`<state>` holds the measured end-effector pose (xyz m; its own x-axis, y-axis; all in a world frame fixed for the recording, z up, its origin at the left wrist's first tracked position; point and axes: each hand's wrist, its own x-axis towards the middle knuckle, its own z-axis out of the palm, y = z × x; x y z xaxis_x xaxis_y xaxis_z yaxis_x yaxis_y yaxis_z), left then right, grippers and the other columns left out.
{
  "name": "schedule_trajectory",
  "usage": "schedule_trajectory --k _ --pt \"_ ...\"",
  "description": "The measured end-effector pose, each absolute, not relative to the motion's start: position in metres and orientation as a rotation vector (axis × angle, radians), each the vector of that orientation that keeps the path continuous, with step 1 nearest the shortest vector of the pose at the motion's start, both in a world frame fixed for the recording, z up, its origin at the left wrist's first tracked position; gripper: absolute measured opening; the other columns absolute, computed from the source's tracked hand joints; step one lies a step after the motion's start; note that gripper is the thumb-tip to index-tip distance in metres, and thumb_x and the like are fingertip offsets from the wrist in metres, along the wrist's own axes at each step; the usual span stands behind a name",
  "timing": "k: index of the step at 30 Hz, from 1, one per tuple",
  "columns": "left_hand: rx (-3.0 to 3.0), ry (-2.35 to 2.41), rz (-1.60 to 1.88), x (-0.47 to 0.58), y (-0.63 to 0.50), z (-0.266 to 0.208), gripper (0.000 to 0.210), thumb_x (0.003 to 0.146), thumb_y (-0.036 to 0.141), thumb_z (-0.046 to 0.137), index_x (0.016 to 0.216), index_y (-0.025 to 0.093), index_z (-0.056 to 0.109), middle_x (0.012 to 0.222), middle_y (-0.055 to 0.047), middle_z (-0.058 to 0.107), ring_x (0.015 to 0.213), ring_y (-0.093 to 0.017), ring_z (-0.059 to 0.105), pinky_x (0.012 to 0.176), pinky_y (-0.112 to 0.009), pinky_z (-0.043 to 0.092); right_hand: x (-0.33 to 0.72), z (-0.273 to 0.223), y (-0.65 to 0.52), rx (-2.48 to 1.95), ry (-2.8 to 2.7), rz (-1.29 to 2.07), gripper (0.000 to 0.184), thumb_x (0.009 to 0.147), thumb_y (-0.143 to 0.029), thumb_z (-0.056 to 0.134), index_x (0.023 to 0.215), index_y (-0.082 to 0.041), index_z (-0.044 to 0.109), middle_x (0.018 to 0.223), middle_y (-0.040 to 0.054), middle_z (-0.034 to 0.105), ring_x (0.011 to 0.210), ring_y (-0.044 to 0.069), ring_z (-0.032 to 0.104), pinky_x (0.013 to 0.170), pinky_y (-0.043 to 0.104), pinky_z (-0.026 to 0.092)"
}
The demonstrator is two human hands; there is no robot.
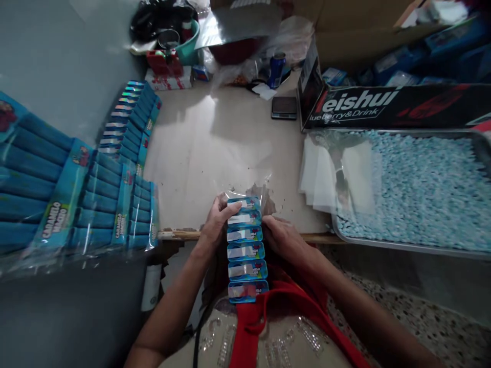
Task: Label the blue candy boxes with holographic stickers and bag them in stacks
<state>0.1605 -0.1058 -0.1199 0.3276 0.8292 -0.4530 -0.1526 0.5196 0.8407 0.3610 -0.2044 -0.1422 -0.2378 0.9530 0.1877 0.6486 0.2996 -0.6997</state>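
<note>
A row of several small blue candy packs (246, 249), printed "Caramelo", reaches from the table's front edge back toward my body. Clear plastic film shows around its far end. My left hand (218, 221) grips the far left side of the row, its thumb laid over the top pack. On the opposite side, my right hand (284, 236) has its fingers curled against the right edge near the second pack; its fingertips are partly hidden.
Wrapped blue "Caramelo" packs (57, 225) stand stacked on the left. A metal tray (368, 244) of pale blue candies is at the right, clear bags (320, 174) over its corner. Behind are a black carton (387, 110), a small scale (284, 108) and a blue can (276, 70).
</note>
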Motion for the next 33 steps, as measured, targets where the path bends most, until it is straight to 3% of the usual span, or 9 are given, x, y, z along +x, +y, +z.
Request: schedule_trajectory --k 3,8,12,17,23,27,28,30,33 --pt "0.732 0.978 0.701 0.162 -0.117 -0.109 0.084 0.077 0.04 0.087 0.148 0.023 0.046 0.117 -0.007 0.072 0.095 -0.023 0.073 0.085 -0.035 0.06 0.391 -0.082 -0.195 -1.229 -2.034 0.791 0.014 0.106 -0.033 0.056 0.096 -0.025 0.064 0.082 0.0005 0.069 0.07 0.015 0.061 0.064 0.028 0.047" --pt "0.816 1.017 0.644 0.162 -0.124 -0.114 0.108 0.07 0.036 0.091 0.162 0.025 0.036 0.138 -0.014 0.067 0.119 -0.032 0.07 0.098 -0.042 0.058 0.419 -0.032 -0.11 -1.457 -1.677 0.18 0.043 0.096 -0.058 0.07 0.119 -0.022 0.067 0.12 0.0111 0.069 0.109 0.027 0.066 0.086 0.04 0.054" --pt "0.898 0.963 0.578 0.163 -0.122 -0.123 0.115 0.065 0.034 0.093 0.164 0.02 0.035 0.141 -0.018 0.066 0.127 -0.036 0.066 0.102 -0.043 0.057 0.42 -0.057 -0.031 -1.478 -1.791 0.625 0.043 0.088 -0.057 0.081 0.088 -0.016 0.067 0.083 0.0069 0.07 0.08 0.019 0.066 0.068 0.028 0.049" --pt "0.927 0.856 0.513 0.154 -0.115 -0.122 0.128 0.062 0.036 0.09 0.17 0.021 0.023 0.142 -0.016 0.067 0.119 -0.036 0.07 0.094 -0.04 0.06 0.434 -0.071 -0.011 -1.431 -1.64 1.042 0.044 0.088 -0.05 0.082 0.07 -0.017 0.06 0.05 -0.006 0.049 0.049 0.006 0.043 0.051 0.022 0.031" --pt "0.944 0.798 0.474 0.153 -0.111 -0.126 0.12 0.061 0.038 0.086 0.168 0.024 0.031 0.146 -0.013 0.065 0.12 -0.035 0.07 0.09 -0.038 0.062 0.433 -0.079 -0.002 -1.631 -1.468 0.803 0.049 0.092 -0.054 0.076 0.07 -0.015 0.055 0.059 -0.0045 0.053 0.06 0.007 0.05 0.059 0.021 0.036" --pt "0.926 0.843 0.472 0.155 -0.11 -0.134 0.118 0.064 0.041 0.083 0.168 0.027 0.029 0.144 -0.013 0.066 0.117 -0.035 0.072 0.093 -0.045 0.062 0.447 -0.064 0.01 -1.638 -1.228 0.407 0.055 0.111 -0.046 0.024 0.075 -0.012 0.049 0.075 -0.0059 0.048 0.074 0.001 0.05 0.067 0.018 0.03" --pt "0.921 0.865 0.488 0.154 -0.111 -0.134 0.118 0.064 0.041 0.083 0.168 0.026 0.028 0.144 -0.013 0.066 0.118 -0.035 0.072 0.093 -0.045 0.062 0.453 -0.061 0.006 -1.61 -1.134 0.304 0.054 0.111 -0.041 0.017 0.077 -0.014 0.048 0.077 -0.0061 0.047 0.075 0.0 0.048 0.068 0.018 0.03" --pt "0.907 0.901 0.523 0.154 -0.114 -0.132 0.118 0.065 0.041 0.082 0.168 0.024 0.027 0.144 -0.015 0.066 0.118 -0.035 0.071 0.093 -0.044 0.062 0.459 -0.065 -0.017 -1.554 -0.981 0.192 0.035 0.111 -0.034 0.034 0.083 -0.017 0.049 0.08 -0.006 0.049 0.077 0.002 0.047 0.071 0.015 0.035" --pt "0.924 0.92 0.554 0.153 -0.124 -0.124 0.11 0.073 0.044 0.077 0.168 0.023 0.026 0.144 -0.016 0.065 0.117 -0.034 0.072 0.091 -0.043 0.063 0.446 -0.098 -0.077 -1.539 -0.877 0.559 0.01 0.098 -0.021 0.063 0.096 -0.021 0.054 0.083 -0.004 0.06 0.076 0.008 0.057 0.077 0.019 0.048"
